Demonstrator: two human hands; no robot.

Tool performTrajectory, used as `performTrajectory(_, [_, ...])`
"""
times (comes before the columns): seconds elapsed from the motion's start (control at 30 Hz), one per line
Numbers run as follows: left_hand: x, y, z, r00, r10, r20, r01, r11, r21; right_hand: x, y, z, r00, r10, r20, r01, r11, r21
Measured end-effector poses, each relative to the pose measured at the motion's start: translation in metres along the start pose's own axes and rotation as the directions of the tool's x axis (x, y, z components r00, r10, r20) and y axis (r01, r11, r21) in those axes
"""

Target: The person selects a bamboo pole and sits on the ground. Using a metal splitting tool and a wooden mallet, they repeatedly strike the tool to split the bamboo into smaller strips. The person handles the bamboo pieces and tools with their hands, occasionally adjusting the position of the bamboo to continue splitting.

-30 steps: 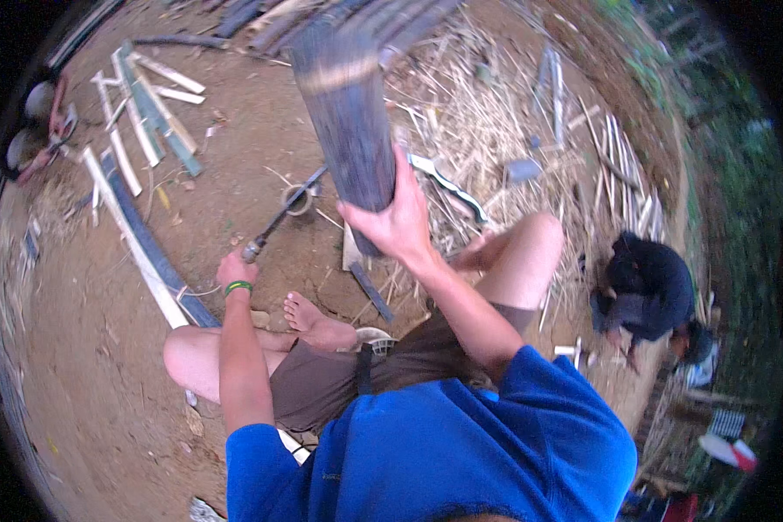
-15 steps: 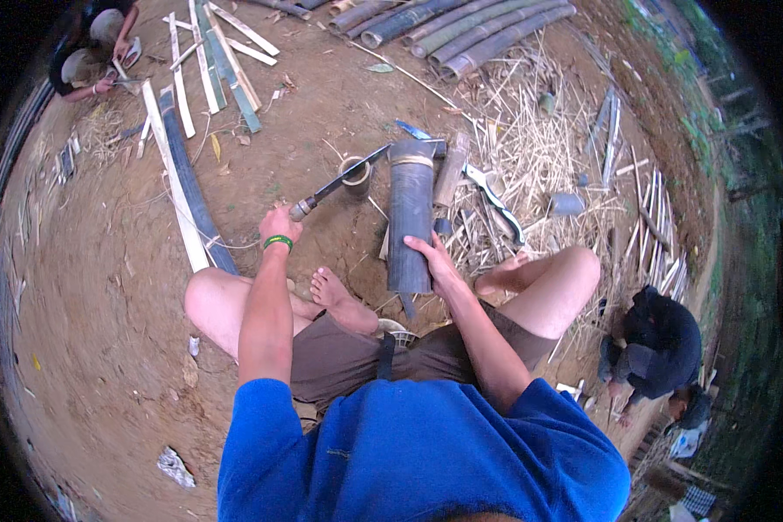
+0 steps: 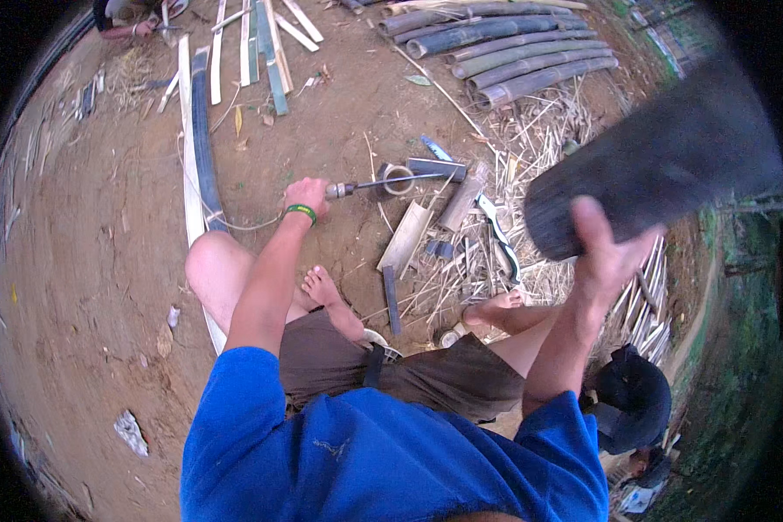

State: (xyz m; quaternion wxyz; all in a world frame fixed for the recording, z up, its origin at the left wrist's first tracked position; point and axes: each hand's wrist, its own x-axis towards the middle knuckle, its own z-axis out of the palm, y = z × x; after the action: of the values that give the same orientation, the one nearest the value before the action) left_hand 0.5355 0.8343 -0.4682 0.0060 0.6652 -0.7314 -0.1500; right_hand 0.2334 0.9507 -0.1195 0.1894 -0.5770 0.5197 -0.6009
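Observation:
My left hand [image 3: 308, 197] is closed around the handle of a long, narrow-bladed knife [image 3: 370, 184]. Its blade points right, passing over a short open bamboo ring [image 3: 399, 169] on the ground. Raised at the right, my right hand [image 3: 612, 254] grips a thick dark bamboo section [image 3: 652, 157] near its lower end. The section tilts toward the upper right, large and close in view. On the dirt before my legs lie a split bamboo piece [image 3: 406, 235], a dark strip [image 3: 392, 300] and a bamboo chunk [image 3: 464, 200].
A curved white-and-black handled tool [image 3: 498, 237] lies by pale shavings [image 3: 539, 130]. Bamboo poles [image 3: 518, 56] are stacked at the far right. Long split slats [image 3: 198, 130] lie on the left. One person [image 3: 631, 396] crouches at lower right, another [image 3: 130, 19] at far left.
The bamboo section has gone from upright between my legs to raised and tilted at the right, in my right hand. The knife has swung down nearly level, away from the section's top.

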Motion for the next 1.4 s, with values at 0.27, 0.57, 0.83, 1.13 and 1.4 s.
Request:
performTrajectory(0.27, [-0.009, 0.021, -0.013, 0.999, 0.037, 0.034, -0.039, 0.998, 0.053, -0.151, 0.179, 0.065, 0.773, 0.614, 0.161, -0.361, 0.634, -0.684])
performTrajectory(0.57, [-0.004, 0.014, -0.008, 0.995, -0.095, 0.026, 0.097, 0.991, -0.09, -0.099, 0.113, 0.06, 0.993, 0.035, -0.109, -0.048, 0.992, -0.115])
performTrajectory(0.83, [-0.011, 0.02, 0.023, 0.996, -0.094, 0.0, 0.093, 0.99, -0.107, -0.102, 0.168, 0.055, 0.871, 0.457, 0.179, -0.365, 0.848, -0.384])
performTrajectory(1.13, [0.009, 0.043, 0.009, 0.998, -0.056, 0.014, 0.057, 0.994, -0.096, -0.16, 0.245, 0.056, 0.761, 0.626, 0.17, -0.28, 0.553, -0.785])
performTrajectory(1.4, [0.017, -0.002, -0.024, 0.998, -0.052, 0.02, 0.053, 0.998, -0.041, -0.104, 0.157, 0.044, 0.844, 0.509, 0.169, -0.478, 0.857, -0.193])
